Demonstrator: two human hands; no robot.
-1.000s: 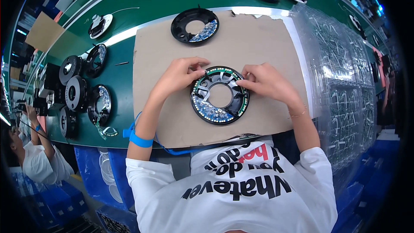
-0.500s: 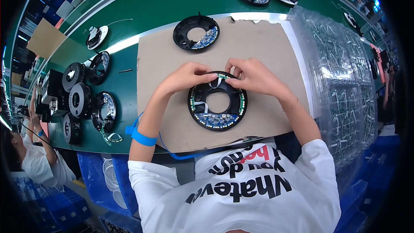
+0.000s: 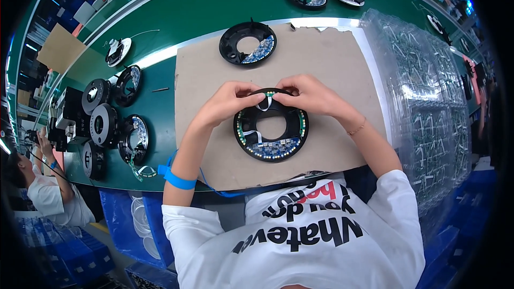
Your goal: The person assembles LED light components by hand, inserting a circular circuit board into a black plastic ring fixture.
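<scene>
- A black plastic ring bearing a blue circuit board (image 3: pixel 261 51) lies beyond the hands on the brown cardboard sheet (image 3: pixel 321 53).
- Left hand (image 3: pixel 238 99) and right hand (image 3: pixel 301 95), fingers curled, thumbs nearly meeting, pinch the far rim of a black, round plastic housing (image 3: pixel 271 147) over the sheet's near half.
- Clear plastic trays (image 3: pixel 428 111) at right contain green strips with white cables.

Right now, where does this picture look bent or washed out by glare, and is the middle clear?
In the head view, the green bench's far edge bows and the corners go black; in the head view, glare whitens patches of the clear plastic trays; in the head view, the black ring looks fairly sharp, the pale squares along its rim distinguishable.
</scene>
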